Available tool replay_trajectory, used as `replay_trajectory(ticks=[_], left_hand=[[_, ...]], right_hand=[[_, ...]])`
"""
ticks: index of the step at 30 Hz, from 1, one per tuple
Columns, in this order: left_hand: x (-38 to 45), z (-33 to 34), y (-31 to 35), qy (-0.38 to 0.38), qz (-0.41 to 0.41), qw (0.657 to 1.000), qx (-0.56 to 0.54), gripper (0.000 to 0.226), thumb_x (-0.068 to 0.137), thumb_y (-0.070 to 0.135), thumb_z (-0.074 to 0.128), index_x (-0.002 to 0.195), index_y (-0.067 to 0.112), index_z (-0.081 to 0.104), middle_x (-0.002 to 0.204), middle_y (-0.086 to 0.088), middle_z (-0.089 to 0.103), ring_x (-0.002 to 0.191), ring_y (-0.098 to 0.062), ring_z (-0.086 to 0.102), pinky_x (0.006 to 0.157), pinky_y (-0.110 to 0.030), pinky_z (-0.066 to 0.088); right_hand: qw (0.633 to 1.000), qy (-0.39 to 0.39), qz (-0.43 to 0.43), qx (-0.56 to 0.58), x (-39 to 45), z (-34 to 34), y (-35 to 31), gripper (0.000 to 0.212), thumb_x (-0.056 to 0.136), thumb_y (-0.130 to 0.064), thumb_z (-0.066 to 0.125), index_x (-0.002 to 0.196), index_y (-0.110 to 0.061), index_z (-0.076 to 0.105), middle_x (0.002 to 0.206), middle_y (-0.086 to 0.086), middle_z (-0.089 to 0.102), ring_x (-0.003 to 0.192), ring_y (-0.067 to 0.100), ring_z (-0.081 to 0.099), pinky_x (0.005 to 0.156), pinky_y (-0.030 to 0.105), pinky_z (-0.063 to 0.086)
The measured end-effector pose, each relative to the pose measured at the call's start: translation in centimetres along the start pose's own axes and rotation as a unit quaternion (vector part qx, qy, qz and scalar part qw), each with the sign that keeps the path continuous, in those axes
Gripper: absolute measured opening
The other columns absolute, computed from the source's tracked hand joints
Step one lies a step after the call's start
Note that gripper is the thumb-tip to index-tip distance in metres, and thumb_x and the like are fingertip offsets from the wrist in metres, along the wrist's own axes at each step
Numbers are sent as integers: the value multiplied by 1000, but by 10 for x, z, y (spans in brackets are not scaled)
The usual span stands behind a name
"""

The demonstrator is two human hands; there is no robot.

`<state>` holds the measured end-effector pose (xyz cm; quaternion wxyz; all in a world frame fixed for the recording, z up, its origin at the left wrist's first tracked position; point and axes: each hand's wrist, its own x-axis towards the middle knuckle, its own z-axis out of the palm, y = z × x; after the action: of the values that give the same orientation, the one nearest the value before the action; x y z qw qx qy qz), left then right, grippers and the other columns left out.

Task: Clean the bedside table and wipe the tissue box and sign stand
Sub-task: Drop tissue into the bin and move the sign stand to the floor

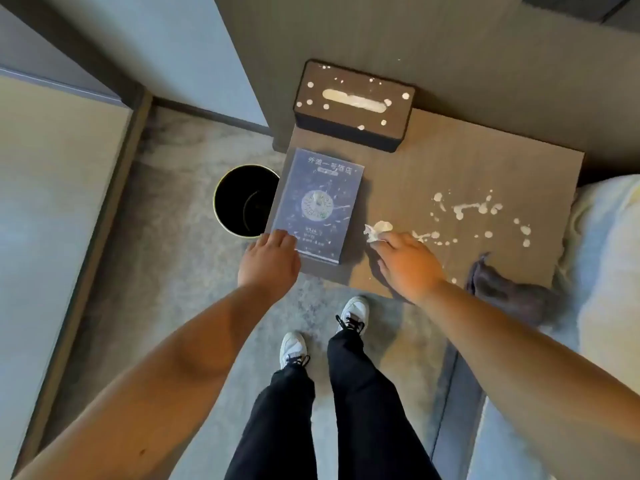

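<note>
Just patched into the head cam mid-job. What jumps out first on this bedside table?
White splatter marks the right half of the bedside table, and more white spots dot the dark tissue box at the back. The right hand touches a crumpled tissue at the splatter's edge, while the left hand grips the sign stand lying on the left side. A grey cloth hangs off the front right corner.

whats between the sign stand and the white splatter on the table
In the head view, a crumpled tissue under the right hand's fingertips, between the sign stand and the splatter.
</note>
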<state>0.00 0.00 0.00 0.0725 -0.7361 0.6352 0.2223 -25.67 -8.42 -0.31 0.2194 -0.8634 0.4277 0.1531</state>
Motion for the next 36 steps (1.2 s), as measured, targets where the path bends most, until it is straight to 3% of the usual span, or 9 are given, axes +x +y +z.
replay_trajectory(ticks=[5, 8, 12, 16, 18, 22, 25, 27, 36], left_hand=[[22, 21, -20, 20, -56, 998, -27, 48, 96, 36, 42, 138, 13, 39, 152, -13, 35, 142, -34, 27, 111, -49, 29], [31, 34, -30, 1, -65, 996, -64, 56, 98, 43, 33, 146, 15, 28, 157, -10, 26, 146, -31, 19, 115, -45, 23], [34, 43, -34, -8, -69, 990, -127, 62, 98, 46, 25, 151, 16, 21, 157, -6, 27, 145, -25, 20, 112, -42, 29], [31, 47, -36, 4, -59, 986, -155, 63, 97, 45, 21, 152, 14, 20, 158, -6, 27, 146, -23, 17, 112, -40, 31], [31, 48, -36, 0, -53, 985, -164, 60, 98, 40, 26, 151, 12, 21, 157, -8, 27, 147, -24, 16, 113, -41, 30], [31, 46, -37, 11, -42, 980, -193, 57, 99, 34, 32, 149, 8, 28, 154, -13, 34, 145, -29, 21, 109, -44, 37], [30, 48, -39, 43, -20, 978, -202, 54, 98, 30, 39, 144, 2, 38, 147, -18, 43, 141, -35, 32, 107, -47, 40], [30, 50, -40, 43, -17, 979, -200, 58, 98, 37, 31, 146, 4, 35, 150, -16, 40, 143, -32, 29, 111, -45, 36], [30, 60, -46, 58, -16, 977, -205, 65, 95, 47, 26, 148, 9, 33, 152, -11, 39, 144, -26, 27, 110, -39, 34]], right_hand=[[997, 15, -59, -38, 41, 6, 12, 48, 86, -9, 60, 132, -14, 52, 141, 11, 46, 124, 37, 44, 95, 49, 42], [993, 36, -100, -50, 52, 13, 16, 43, 78, -4, 69, 119, -12, 63, 128, 12, 57, 113, 37, 53, 86, 48, 47], [991, 80, -107, -12, 59, 26, 27, 41, 65, 7, 76, 104, -6, 68, 102, 13, 66, 94, 35, 57, 71, 41, 53], [991, 99, -53, 68, 66, 20, 21, 21, 74, 8, 71, 87, -9, 69, 91, 9, 66, 86, 32, 57, 67, 38, 52], [986, 126, -33, 105, 79, 0, 4, 14, 81, 2, 68, 89, -10, 70, 92, 8, 67, 83, 31, 62, 68, 37, 52], [971, 168, -80, 152, 135, -48, -67, 15, 90, -11, 62, 103, -10, 68, 104, 7, 66, 90, 18, 61, 70, 25, 51], [970, 131, -116, 171, 189, -57, -126, 20, 93, -14, 57, 111, -10, 66, 112, 9, 62, 97, 20, 59, 78, 33, 51], [977, 95, -116, 155, 221, -50, -149, 23, 94, -13, 54, 114, -10, 65, 114, 11, 61, 99, 26, 58, 81, 39, 49], [988, -23, -111, 102, 281, -26, -165, 32, 89, -24, 61, 119, -11, 61, 118, 11, 63, 104, 30, 58, 85, 44, 47]])
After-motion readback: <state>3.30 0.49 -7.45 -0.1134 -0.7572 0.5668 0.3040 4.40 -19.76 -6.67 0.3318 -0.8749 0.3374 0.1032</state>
